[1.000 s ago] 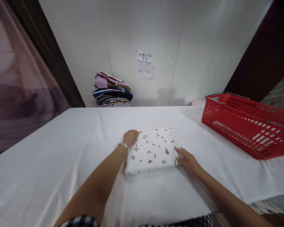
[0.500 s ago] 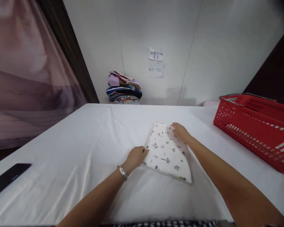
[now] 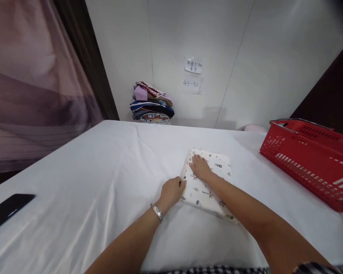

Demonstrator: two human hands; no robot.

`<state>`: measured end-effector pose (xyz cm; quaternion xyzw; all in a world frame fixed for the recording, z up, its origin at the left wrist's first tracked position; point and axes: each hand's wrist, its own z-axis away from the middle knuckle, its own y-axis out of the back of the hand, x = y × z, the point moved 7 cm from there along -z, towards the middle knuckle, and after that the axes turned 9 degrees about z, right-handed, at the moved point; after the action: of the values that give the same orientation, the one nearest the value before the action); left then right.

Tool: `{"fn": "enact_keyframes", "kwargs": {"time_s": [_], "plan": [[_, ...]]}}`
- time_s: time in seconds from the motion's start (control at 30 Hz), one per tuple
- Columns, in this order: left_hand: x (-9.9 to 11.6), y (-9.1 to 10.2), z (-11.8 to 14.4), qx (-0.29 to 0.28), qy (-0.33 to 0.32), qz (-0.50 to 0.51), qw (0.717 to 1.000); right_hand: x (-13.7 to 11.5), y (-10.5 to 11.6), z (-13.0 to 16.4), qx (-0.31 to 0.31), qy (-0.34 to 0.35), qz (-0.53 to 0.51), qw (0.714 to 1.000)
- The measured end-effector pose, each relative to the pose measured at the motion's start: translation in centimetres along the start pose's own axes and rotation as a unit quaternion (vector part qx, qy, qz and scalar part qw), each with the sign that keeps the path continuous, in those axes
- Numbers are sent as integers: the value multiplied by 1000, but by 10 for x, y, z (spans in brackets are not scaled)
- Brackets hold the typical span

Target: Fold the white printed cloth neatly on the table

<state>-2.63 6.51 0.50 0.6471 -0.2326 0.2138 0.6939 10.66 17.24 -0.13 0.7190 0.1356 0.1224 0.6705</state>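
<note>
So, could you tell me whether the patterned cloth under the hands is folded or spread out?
Folded: the cloth lies as a compact, thick rectangle on the table, right hand flat on it, left hand at its edge.

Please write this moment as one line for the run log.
left hand: grips edge of folded printed cloth | right hand: flat on it

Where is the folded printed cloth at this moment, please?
In the head view, the folded printed cloth lies on the white table, right of centre, under the right hand, with the left hand at its left edge and the red basket farther right.
</note>
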Motion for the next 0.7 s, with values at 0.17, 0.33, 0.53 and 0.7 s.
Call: {"fn": "enact_keyframes", "kwargs": {"time_s": [0.17,0.33,0.53,0.7], "plan": [[-1,-2,-1,-6,-3,6,1000,3,-7,-4,12,18,-17,1000],[-1,-1,1,-4,-8,38,999,23,5,-25,43,73,-53,995],[-5,3,3,23,12,119,993,8,19,-47,-20,240,38,970],[-1,3,2,21,-14,124,992,-7,28,-46,-59,286,101,951]]}}
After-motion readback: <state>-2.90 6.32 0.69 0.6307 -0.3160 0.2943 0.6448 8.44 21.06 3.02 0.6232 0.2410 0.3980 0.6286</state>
